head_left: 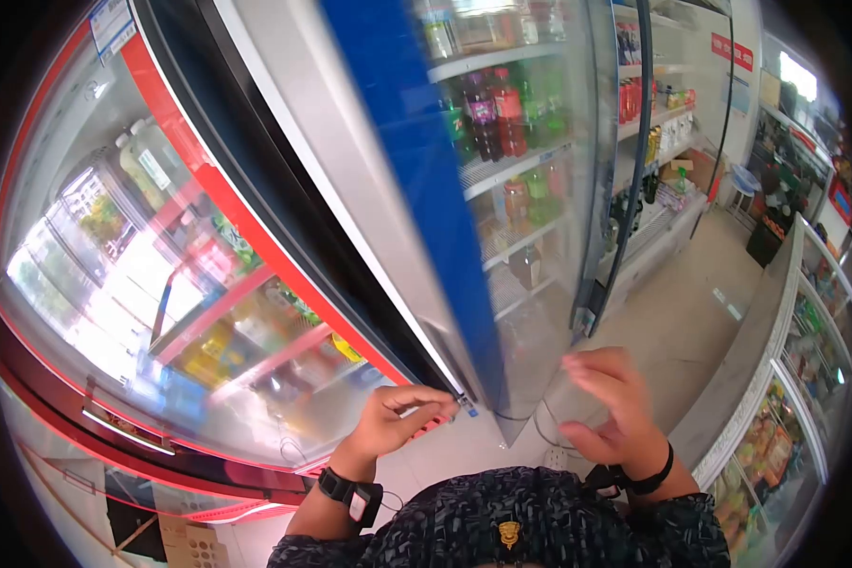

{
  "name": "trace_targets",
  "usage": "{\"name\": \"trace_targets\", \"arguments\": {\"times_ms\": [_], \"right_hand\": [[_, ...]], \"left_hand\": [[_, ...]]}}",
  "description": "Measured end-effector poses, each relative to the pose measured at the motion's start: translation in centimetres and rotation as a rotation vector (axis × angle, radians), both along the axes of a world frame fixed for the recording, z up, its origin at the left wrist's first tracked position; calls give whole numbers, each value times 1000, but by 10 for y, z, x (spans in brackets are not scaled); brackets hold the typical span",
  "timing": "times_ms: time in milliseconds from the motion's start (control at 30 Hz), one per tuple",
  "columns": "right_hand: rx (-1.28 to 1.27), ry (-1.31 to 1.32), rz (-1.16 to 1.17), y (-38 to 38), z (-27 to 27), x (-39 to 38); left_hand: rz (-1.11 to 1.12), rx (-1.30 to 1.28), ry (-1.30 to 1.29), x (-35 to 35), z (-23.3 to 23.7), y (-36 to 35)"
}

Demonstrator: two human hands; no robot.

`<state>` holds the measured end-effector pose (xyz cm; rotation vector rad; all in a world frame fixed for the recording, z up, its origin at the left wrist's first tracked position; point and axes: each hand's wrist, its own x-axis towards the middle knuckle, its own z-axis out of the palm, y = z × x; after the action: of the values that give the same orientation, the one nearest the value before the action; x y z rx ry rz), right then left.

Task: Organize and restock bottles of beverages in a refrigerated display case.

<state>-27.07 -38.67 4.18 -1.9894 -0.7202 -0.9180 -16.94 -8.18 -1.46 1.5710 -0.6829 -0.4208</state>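
Note:
My left hand (398, 419) is in front of me with thumb and fingertips drawn together in a pinch. Its tips are right beside a small metal and blue fitting (469, 407) at the lower corner of a tall cooler door frame (350, 180); what the pinch holds, if anything, I cannot tell. My right hand (620, 407) is raised with fingers curved and thumb apart, nothing between them. Beyond it stands a glass cooler door (540, 350) with a blue strip (426, 151). A dark band with a device (350, 494) sits on my left wrist.
A red-framed cooler (227, 208) with bottles behind reflecting glass fills the left. Shelves of soda bottles (497, 114) stand behind the blue-striped door. Another open cooler (653, 123) is farther back. On the right runs a low glass-topped case (767, 379) with packaged goods, beside the tiled floor (691, 322).

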Motion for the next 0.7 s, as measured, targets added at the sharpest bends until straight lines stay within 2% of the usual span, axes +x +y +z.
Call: {"name": "trace_targets", "arguments": {"times_ms": [67, 100, 133, 167, 200, 267, 333, 400, 433, 533, 700], "right_hand": [[38, -164, -146, 12, 8, -19], [33, -156, -159, 17, 6, -26], [-4, -263, -283, 22, 2, -32], [-44, -371, -406, 25, 0, -38], [-54, -362, -416, 27, -1, -39], [-400, -559, -780, 31, -4, -37], [-453, -548, -850, 34, -13, -35], [-704, -481, -1171, 28, -13, -28], [-731, -533, -1249, 18, -13, -27], [-647, -437, -1329, -6, -22, -50], [-525, -399, -1462, -48, -31, -76]], "left_hand": [[-89, -43, 89, 1, -15, 5], [-88, 46, -4, 2, -16, 4], [-88, 132, -99, 3, -17, 4], [-96, 133, -109, 5, -21, 3], [-109, 125, -100, 8, -26, 2], [-99, 124, -41, 13, -34, 1], [-114, 124, -45, 16, -34, -3], [-132, 197, -97, 16, -31, -6], [-148, 207, -92, 17, -29, -6], [-205, 246, -103, 19, -24, -5], [-137, 305, -213, 29, -16, 7]]}}
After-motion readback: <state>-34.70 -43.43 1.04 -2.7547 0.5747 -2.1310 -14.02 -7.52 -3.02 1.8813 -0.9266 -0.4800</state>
